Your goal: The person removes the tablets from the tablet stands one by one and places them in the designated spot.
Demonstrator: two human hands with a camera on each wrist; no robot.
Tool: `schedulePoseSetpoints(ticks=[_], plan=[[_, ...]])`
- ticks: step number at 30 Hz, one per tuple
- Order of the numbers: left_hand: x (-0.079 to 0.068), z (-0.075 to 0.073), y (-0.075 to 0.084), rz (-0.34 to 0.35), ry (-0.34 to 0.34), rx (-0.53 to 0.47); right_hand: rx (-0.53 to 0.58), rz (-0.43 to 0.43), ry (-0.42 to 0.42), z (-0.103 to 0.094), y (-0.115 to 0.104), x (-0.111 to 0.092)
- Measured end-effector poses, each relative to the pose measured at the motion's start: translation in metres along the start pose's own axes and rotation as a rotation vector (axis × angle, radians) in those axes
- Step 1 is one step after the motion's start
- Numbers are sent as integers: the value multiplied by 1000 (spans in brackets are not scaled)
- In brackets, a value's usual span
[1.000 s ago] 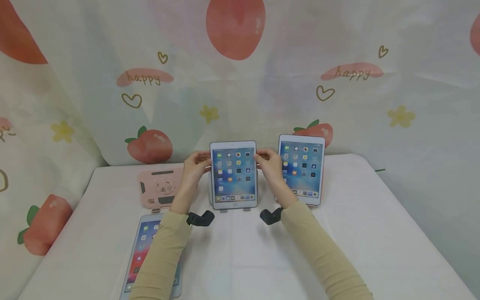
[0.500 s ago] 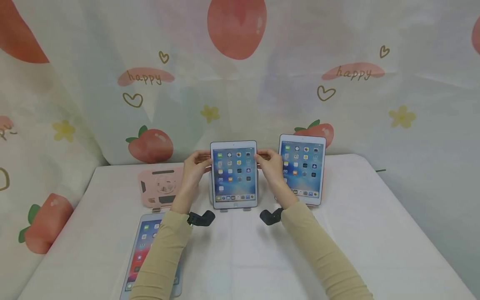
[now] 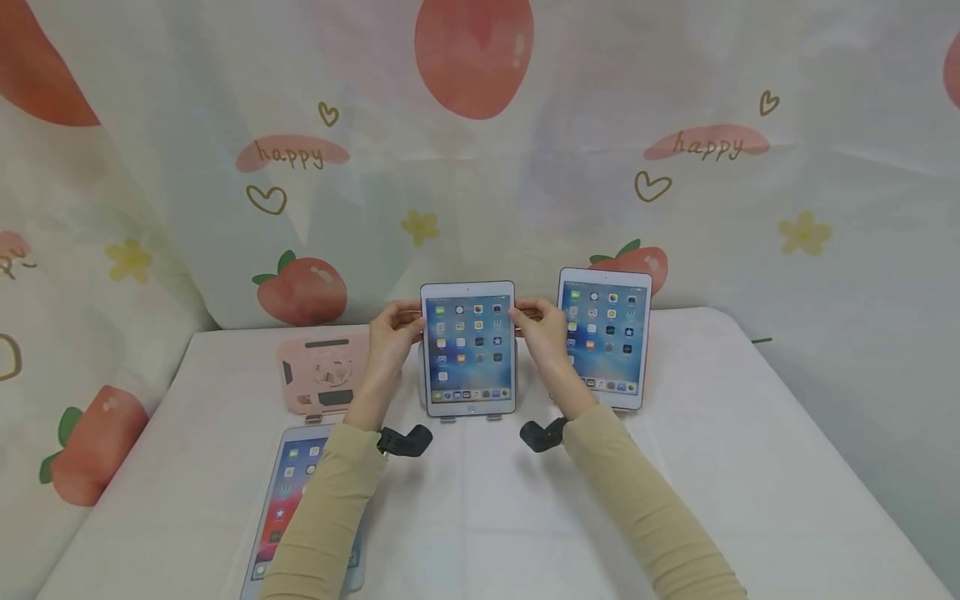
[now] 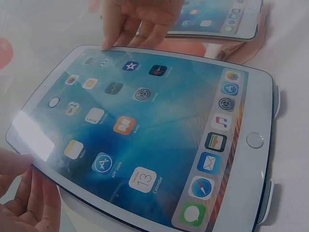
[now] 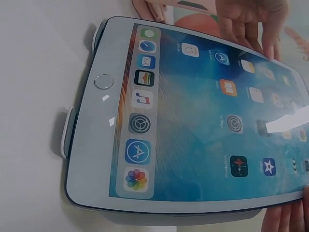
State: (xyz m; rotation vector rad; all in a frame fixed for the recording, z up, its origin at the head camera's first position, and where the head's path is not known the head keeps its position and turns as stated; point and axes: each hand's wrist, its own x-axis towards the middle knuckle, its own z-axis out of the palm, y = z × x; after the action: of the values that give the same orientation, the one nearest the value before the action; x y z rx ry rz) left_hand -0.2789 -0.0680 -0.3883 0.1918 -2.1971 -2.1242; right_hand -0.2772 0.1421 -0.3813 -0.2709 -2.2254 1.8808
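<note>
In the head view, a white-framed tablet (image 3: 469, 350) leans upright on a stand (image 3: 448, 418) in the middle of the table. My left hand (image 3: 388, 337) pinches its left edge near the top, thumb at the front rim and fingers behind. On the opposite edge, my right hand (image 3: 543, 333) pinches it at about the same height. Two small hooks (image 4: 267, 203) of the stand hold the tablet's bottom edge in the left wrist view. From the right wrist, the tablet (image 5: 193, 111) shows its lit home screen. Most of the stand is hidden behind it.
A second tablet (image 3: 606, 333) stands on a pink stand close to my right hand. To the left is a pink tablet stand (image 3: 311, 375) with nothing on it. Another tablet (image 3: 281, 508) lies flat at front left, partly under my left sleeve. A patterned cloth (image 3: 525, 192) hangs behind the table.
</note>
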Motion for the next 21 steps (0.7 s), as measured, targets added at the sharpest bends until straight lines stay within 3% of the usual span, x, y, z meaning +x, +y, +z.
schedulePoseSetpoints(ticks=[21], plan=[[-10,2,6,20,28,-19,8,18,-1,-3,-6,-4]])
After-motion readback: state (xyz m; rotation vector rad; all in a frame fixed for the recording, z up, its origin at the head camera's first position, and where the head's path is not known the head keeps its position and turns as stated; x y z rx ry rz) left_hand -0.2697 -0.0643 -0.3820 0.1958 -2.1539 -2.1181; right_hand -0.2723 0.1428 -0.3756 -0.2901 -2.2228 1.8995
